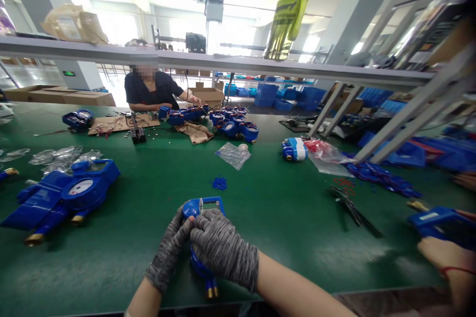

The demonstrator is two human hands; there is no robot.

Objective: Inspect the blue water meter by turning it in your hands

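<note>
Nearest me, my gloved left hand [169,252] and right hand [223,252] clasp together around a blue water meter [203,208] on the green table [148,198]. Beyond lies a plastic bag [233,154]; farther off, a co-worker [150,90] sits.

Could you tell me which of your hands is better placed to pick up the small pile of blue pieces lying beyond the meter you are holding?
Probably the right hand: it lies atop the blue water meter, nearer the blue pieces, while the left hand grips the meter's side.
</note>
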